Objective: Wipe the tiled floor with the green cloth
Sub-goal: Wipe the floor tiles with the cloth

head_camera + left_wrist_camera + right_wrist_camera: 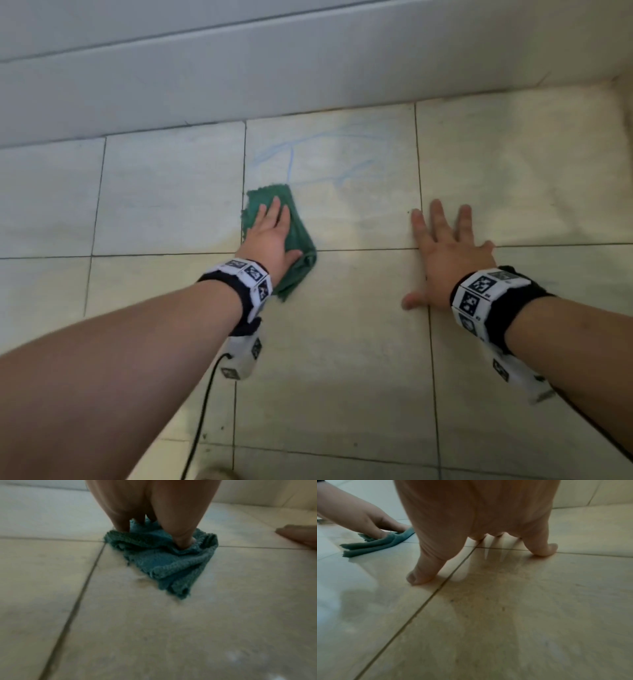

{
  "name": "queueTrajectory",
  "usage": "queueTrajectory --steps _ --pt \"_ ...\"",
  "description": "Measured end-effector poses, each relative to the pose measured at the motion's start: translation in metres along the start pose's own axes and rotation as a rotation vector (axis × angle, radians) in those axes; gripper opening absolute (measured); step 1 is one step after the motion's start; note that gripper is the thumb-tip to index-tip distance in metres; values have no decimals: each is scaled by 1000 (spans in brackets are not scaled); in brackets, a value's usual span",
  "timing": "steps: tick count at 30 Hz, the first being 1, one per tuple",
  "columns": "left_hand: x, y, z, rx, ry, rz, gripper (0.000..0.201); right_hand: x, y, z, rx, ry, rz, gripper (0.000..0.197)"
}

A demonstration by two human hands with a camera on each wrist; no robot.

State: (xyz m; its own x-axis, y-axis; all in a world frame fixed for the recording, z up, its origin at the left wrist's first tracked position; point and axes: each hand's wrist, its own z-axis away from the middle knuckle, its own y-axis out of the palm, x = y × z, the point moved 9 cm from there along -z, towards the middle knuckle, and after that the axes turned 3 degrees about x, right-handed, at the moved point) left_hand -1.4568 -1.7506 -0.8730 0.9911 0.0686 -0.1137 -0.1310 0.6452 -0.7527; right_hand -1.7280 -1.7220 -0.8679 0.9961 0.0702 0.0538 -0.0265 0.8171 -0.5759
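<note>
The green cloth (pixel 303 240) lies crumpled on the pale tiled floor (pixel 342 342), across a grout line. My left hand (pixel 270 233) presses flat on it with straight fingers, and its thumb (pixel 183 539) digs into a fold of the cloth (pixel 163 561). Faint blue scribbles (pixel 318 157) mark the tile just beyond the cloth. My right hand (pixel 445 250) rests flat on the bare floor to the right, fingers spread and holding nothing. The right wrist view has the right hand (pixel 479 513) propped on the tile, with the left hand (pixel 359 516) on the cloth (pixel 373 546) at the left.
A white tiled wall (pixel 274 68) rises along the far edge of the floor and meets a corner (pixel 620 82) at the right. A black cable (pixel 205 394) hangs from my left wrist camera. Wet sheen shows on the tiles near me.
</note>
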Motion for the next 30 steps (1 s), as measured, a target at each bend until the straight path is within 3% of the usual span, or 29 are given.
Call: queueTrajectory --steps 3,7,10,13,17,20,22,27,30 --pt "-12 2 1 2 21 6 89 9 -5 -4 15 -9 23 151" --pt "-88 13 -2 52 222 -58 89 34 -19 -18 5 -37 45 152" --pt "-109 16 -6 59 283 -68 90 42 -23 -23 15 -38 35 153" --pt "-65 0 -16 11 218 -37 90 41 -23 -21 9 -42 47 152" --pt "24 -24 -28 -59 1 66 89 40 -21 -22 29 -47 48 152" --pt "42 -28 -28 -64 -75 103 87 39 -22 -23 33 -48 51 152" --pt "18 -27 -27 -47 -30 56 89 38 -21 -24 37 -44 57 152" --pt "-118 -4 -25 44 244 -50 89 40 -22 -23 24 -23 64 151" --pt "-144 0 -31 48 272 -59 88 38 -21 -24 11 -14 75 150"
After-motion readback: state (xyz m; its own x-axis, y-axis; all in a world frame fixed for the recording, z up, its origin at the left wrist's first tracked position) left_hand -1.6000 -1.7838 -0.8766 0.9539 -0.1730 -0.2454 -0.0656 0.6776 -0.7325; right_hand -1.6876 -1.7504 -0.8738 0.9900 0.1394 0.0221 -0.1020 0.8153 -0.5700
